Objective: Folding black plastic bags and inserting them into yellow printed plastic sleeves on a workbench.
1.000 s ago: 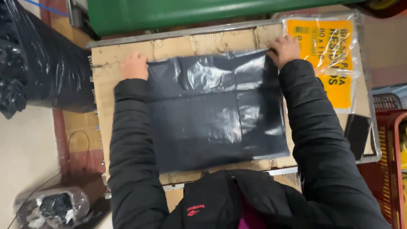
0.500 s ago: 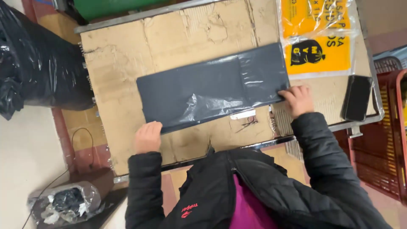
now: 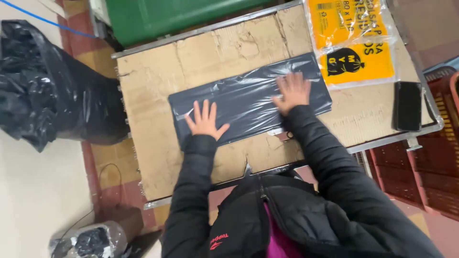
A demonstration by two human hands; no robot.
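Observation:
A folded black plastic bag [image 3: 248,98] lies as a long flat strip across the cardboard-covered table [image 3: 153,143]. My left hand [image 3: 205,120] presses flat on the bag's left part with its fingers spread. On the right part my right hand [image 3: 292,91] also lies flat, fingers apart. Neither hand grips anything. Both arms wear black jacket sleeves.
A yellow printed pack of bags in clear wrap [image 3: 351,40] lies at the table's far right, a black phone [image 3: 407,106] beside it. A green bin [image 3: 181,14] stands behind the table. A full black sack [image 3: 43,86] sits left, red crates [image 3: 430,167] right.
The bag was folded from a wide sheet into a narrow strip. My hands left its edges and now press flat on top of it.

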